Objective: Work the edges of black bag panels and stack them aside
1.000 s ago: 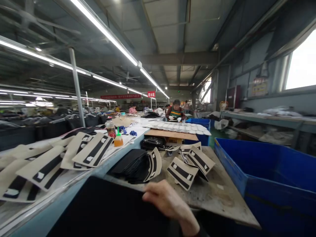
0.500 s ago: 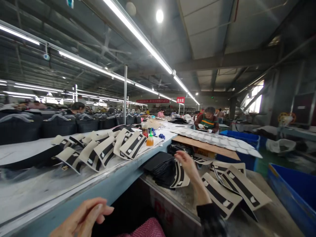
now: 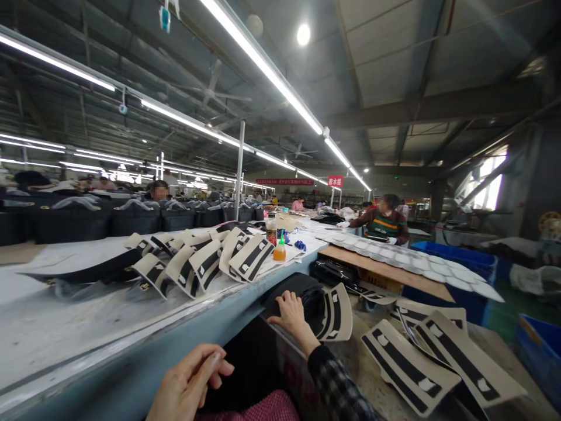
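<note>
My right hand point(image 3: 291, 316) reaches over a stack of black pieces point(image 3: 302, 289) on the lower surface, fingers spread against the stack's near side. My left hand point(image 3: 190, 377) hovers in front of the blue table edge, thumb and fingers brought together; whatever may lie between them is too small to make out. Beside the stack leans a beige panel with black strips point(image 3: 337, 313). More such panels point(image 3: 409, 365) overlap at the right. On the white tabletop, a row of similar beige panels point(image 3: 205, 263) lies fanned out.
An orange glue bottle point(image 3: 279, 251) stands by a jar point(image 3: 270, 231). A brown board point(image 3: 385, 272) bears overlapping white pieces point(image 3: 412, 260). Blue bins point(image 3: 541, 345) stand at the right. Black bags point(image 3: 135, 219) line the far side. A person point(image 3: 385, 222) works beyond the board.
My right hand has come down and left onto the black stack. My left hand keeps its closed pose. The view has turned left, and the far person has an arm stretched out.
</note>
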A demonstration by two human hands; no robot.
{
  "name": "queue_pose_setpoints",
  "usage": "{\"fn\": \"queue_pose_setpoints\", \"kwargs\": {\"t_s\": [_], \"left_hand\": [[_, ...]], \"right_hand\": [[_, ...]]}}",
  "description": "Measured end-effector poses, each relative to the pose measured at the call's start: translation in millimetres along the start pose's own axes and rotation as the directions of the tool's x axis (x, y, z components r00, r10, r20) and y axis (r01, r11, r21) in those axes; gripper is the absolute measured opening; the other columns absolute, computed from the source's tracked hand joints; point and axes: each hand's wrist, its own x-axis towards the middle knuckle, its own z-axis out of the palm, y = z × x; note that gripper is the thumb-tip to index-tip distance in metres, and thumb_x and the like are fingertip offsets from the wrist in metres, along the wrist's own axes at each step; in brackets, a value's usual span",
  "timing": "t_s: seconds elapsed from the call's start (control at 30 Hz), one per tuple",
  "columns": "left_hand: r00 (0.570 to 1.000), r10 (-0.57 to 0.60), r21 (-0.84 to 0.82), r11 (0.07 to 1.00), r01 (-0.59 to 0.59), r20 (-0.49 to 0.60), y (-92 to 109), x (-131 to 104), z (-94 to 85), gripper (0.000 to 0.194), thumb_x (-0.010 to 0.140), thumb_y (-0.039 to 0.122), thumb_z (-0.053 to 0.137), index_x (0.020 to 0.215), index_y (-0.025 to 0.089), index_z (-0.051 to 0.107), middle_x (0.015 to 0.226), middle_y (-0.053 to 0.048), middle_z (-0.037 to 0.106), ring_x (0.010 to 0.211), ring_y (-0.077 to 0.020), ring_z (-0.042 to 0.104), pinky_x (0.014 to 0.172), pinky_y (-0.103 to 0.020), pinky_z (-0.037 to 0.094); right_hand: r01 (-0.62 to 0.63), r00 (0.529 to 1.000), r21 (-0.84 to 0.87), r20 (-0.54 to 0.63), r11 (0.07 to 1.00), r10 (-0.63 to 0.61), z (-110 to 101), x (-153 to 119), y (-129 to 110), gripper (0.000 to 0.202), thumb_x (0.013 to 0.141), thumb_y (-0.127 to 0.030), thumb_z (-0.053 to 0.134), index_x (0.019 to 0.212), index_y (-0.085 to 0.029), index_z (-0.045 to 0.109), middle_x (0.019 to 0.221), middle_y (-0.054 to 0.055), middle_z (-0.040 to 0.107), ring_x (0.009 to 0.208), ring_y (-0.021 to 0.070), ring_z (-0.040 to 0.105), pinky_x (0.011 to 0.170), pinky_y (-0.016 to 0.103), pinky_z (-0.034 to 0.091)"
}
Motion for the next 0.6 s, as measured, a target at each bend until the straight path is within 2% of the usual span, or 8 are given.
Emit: {"fn": "queue_pose_setpoints", "kwargs": {"t_s": [0.1, 0.23, 0.43, 0.6], "left_hand": [[1.000, 0.002, -0.006, 1.000, -0.002, 0.030, -3.1, 3.8, 5.7, 0.056, 0.083, 0.072, 0.063, 0.090, 0.017, 0.071, 0.080, -0.010, 0.079, 0.065, -0.0187, 0.062, 0.049, -0.022, 0.043], [1.000, -0.002, -0.017, 1.000, 0.002, 0.029, -2.9, 4.7, 12.8, 0.044, 0.087, 0.059, 0.062, 0.087, 0.016, 0.068, 0.077, -0.010, 0.078, 0.061, -0.0176, 0.062, 0.046, -0.021, 0.039], [1.000, 0.002, -0.057, 0.998, -0.001, 0.026, -3.3, 2.6, 23.1, 0.043, 0.086, 0.056, 0.059, 0.082, 0.014, 0.066, 0.072, -0.011, 0.077, 0.056, -0.0157, 0.059, 0.044, -0.019, 0.033], [0.998, 0.000, -0.077, 0.997, 0.004, 0.055, -9.3, 7.3, 24.0, 0.043, 0.087, 0.056, 0.062, 0.084, 0.014, 0.067, 0.071, -0.010, 0.076, 0.057, -0.0154, 0.060, 0.044, -0.019, 0.033]], "right_hand": [[-0.016, 1.000, -0.071, -0.012, 0.997, 0.015, 1.5, 1.7, 1.1, 0.034, 0.097, -0.038, 0.067, 0.123, -0.017, 0.064, 0.134, 0.010, 0.062, 0.121, 0.0298, 0.060, 0.102, 0.054, 0.050], [-0.011, 1.000, -0.107, -0.016, 0.994, 0.009, 0.3, 4.6, 2.4, 0.028, 0.099, -0.038, 0.064, 0.118, -0.018, 0.066, 0.127, 0.009, 0.065, 0.116, 0.0272, 0.063, 0.099, 0.050, 0.052], [-0.036, 0.999, -0.120, -0.033, 0.992, 0.033, -3.4, 8.3, 2.5, 0.031, 0.097, -0.035, 0.068, 0.122, -0.016, 0.065, 0.131, 0.010, 0.064, 0.119, 0.0290, 0.062, 0.101, 0.053, 0.051], [-0.094, 0.995, -0.017, -0.036, 0.995, 0.093, -11.9, 17.7, 14.3, 0.025, 0.101, -0.035, 0.063, 0.118, -0.017, 0.067, 0.125, 0.009, 0.067, 0.112, 0.0259, 0.066, 0.097, 0.050, 0.055]]}}
